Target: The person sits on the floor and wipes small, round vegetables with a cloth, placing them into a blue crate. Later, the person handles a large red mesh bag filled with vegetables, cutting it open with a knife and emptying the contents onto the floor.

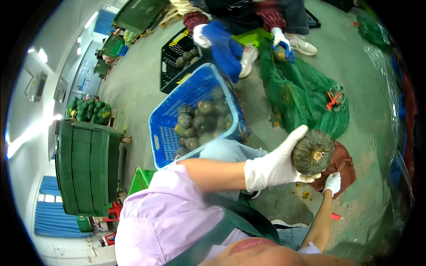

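My left hand point(299, 166), in a white glove, holds a dark green pumpkin point(313, 152) with its stem end towards me. Lower right, my white-gloved right hand point(332, 183) grips a reddish-brown cloth or bag point(344, 166), partly hidden behind the pumpkin. Beyond them a green mesh sack point(299, 99) with a red tie lies on the floor. Several dark green pumpkins point(203, 121) lie in a blue plastic crate point(154, 133) to the left of my hands.
A co-worker's gloved hand point(282, 43) touches a pumpkin by the sack. A black crate point(166, 66) with pumpkins stands behind the blue one. Large green bins point(88, 166) stand at left. Orange scraps point(306, 195) and a red object point(336, 216) lie on the floor.
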`<act>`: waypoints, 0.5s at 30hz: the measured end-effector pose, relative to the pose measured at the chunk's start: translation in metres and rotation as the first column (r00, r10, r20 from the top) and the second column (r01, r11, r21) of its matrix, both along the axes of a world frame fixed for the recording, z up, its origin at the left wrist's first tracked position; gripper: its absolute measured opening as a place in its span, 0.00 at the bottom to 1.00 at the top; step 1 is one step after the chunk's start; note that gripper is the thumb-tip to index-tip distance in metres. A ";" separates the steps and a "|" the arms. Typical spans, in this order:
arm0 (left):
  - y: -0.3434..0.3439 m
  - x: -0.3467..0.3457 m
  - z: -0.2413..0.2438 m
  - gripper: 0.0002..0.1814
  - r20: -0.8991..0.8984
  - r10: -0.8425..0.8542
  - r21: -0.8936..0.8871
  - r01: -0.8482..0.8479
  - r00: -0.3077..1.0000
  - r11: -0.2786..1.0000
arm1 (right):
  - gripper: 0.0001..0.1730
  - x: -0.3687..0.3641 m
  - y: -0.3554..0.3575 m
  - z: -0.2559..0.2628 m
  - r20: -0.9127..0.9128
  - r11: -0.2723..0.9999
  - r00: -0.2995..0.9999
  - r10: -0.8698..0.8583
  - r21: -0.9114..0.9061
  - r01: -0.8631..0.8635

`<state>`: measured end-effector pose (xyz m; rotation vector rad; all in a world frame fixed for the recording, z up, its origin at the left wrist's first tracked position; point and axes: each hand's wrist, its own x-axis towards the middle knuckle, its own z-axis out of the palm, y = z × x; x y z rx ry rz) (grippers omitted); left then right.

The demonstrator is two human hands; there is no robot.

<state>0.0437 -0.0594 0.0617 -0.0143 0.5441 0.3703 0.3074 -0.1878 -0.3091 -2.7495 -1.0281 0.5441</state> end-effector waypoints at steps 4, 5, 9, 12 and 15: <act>-0.006 -0.010 0.000 0.36 0.125 0.017 0.093 -0.029 0.992 0.995 | 0.09 0.020 0.028 0.072 0.088 0.953 0.991 0.101 0.279 -0.122; -0.006 -0.005 0.004 0.35 0.097 0.019 0.131 -0.031 0.995 0.991 | 0.09 0.028 0.033 0.091 0.129 0.937 0.985 0.114 0.316 -0.150; -0.011 -0.004 0.016 0.35 0.136 0.003 0.195 -0.030 0.991 0.980 | 0.08 0.079 0.030 0.141 0.052 0.731 0.983 0.174 0.662 -0.165; -0.016 -0.003 0.009 0.36 0.131 0.048 0.102 -0.062 0.990 0.993 | 0.08 0.074 0.022 0.197 -0.008 0.736 0.981 0.193 0.662 -0.140; -0.021 -0.013 0.002 0.37 0.054 0.037 0.174 -0.046 0.998 0.984 | 0.08 0.048 0.012 0.259 -0.016 0.708 0.979 0.201 0.694 -0.134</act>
